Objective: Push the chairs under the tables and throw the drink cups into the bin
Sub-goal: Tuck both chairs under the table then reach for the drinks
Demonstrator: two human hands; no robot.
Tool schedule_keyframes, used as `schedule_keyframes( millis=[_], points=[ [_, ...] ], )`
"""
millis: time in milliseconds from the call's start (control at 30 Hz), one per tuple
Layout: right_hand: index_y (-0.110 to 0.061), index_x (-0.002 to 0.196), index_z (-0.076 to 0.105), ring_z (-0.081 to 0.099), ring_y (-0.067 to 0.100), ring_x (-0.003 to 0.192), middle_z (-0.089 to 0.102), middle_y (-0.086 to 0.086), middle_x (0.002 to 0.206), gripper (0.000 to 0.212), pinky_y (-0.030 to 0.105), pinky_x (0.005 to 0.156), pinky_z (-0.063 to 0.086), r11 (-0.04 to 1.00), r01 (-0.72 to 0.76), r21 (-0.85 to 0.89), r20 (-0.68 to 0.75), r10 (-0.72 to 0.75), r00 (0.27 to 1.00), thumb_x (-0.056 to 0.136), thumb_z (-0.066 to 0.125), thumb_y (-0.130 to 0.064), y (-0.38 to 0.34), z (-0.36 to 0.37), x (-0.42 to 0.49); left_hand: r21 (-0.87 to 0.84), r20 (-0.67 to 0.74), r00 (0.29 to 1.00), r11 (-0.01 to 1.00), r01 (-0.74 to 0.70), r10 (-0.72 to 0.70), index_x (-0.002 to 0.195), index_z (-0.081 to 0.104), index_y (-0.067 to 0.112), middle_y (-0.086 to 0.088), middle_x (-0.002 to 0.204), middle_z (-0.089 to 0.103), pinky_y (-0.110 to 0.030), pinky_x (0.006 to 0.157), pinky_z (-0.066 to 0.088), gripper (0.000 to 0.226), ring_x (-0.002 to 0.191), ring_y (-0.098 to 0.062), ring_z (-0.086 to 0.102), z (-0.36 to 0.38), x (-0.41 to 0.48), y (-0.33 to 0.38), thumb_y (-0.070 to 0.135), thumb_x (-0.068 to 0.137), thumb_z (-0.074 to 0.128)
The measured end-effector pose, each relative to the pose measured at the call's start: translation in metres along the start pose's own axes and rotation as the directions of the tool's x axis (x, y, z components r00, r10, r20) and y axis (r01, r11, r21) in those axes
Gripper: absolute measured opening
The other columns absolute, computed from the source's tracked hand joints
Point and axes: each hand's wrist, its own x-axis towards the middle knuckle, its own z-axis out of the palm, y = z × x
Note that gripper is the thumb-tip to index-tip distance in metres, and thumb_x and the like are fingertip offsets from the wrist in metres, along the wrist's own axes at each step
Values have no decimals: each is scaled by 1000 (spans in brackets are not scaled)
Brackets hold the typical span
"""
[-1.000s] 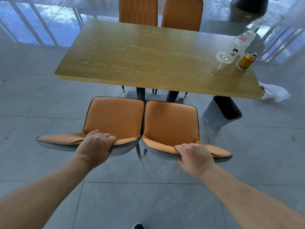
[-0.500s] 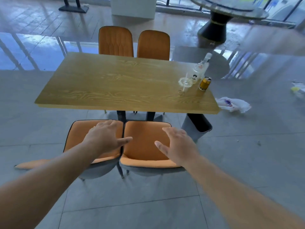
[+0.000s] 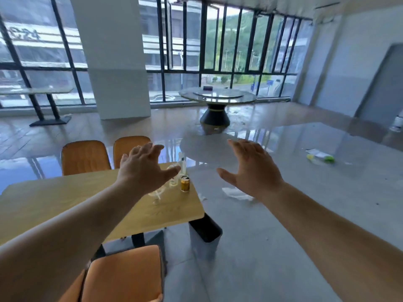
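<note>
Right at the bottom edge, the nearest orange chair (image 3: pixel 124 277) sits in front of you, its seat short of the tabletop (image 3: pixel 54 199) edge, with a sliver of a second orange seat (image 3: pixel 73 288) beside it on the left. Just past that, the grey bin (image 3: pixel 206 236) stands on the floor at the table's right corner, mouth open and dark inside.

Your left hand (image 3: pixel 144 171) is up in the air over the tabletop, fingers spread wide, holding nothing. Your right hand (image 3: pixel 250 168) is level with it and well apart to the right, over the floor, also splayed open and empty.

Behind your left hand, near the right end of the tabletop, there's a cluster of drink things: a clear stemmed glass (image 3: pixel 157 196) partly hidden by your wrist, a gold can (image 3: pixel 185 183) upright just beside it, and a clear bottle (image 3: pixel 182 163) further back. A crumpled white wrapper (image 3: pixel 236 194) lies on the floor beneath your right hand.

On the far side, two more orange chairs (image 3: pixel 86 158) stand with backs against the table edge. Further off, litter (image 3: pixel 319 156) on the glossy floor, and a round glass-topped table (image 3: pixel 217 97) by the windows.
</note>
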Motion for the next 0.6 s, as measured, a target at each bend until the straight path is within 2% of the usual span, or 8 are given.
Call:
schedule_keyframes(
  millis=[133,267,467,600],
  points=[
    [-22,159,33,36,33,146,41,7,159,96,51,117,34,999,30,-22,-4,-30,1000,84,39,-82,86,-27,6,-17,-42,999,1000,-6,6,157,36,32,-5,165,39,-61,120,33,102,149,-34,35,8,34,89,96,78,38],
    [-22,157,37,38,31,144,44,7,156,90,50,117,33,995,87,-43,-7,-87,996,87,45,-78,151,-33,23,-18,-60,997,999,-39,38,157,35,33,-5,166,38,-63,122,28,107,152,-33,32,25,63,160,98,72,28],
    [-24,157,35,36,29,146,42,5,158,91,49,118,33,994,105,-27,48,-104,993,86,43,-81,219,-4,73,-29,-72,992,994,-109,107,156,35,33,-5,167,36,-64,123,27,98,154,-33,30,70,120,227,94,80,38],
    [-23,155,37,37,28,146,44,5,158,91,48,118,33,994,111,-24,79,-109,991,86,41,-82,267,30,117,-41,-76,980,982,-187,183,156,39,31,-5,165,40,-60,123,29,99,153,-30,30,109,177,268,92,78,41]
  ],
)
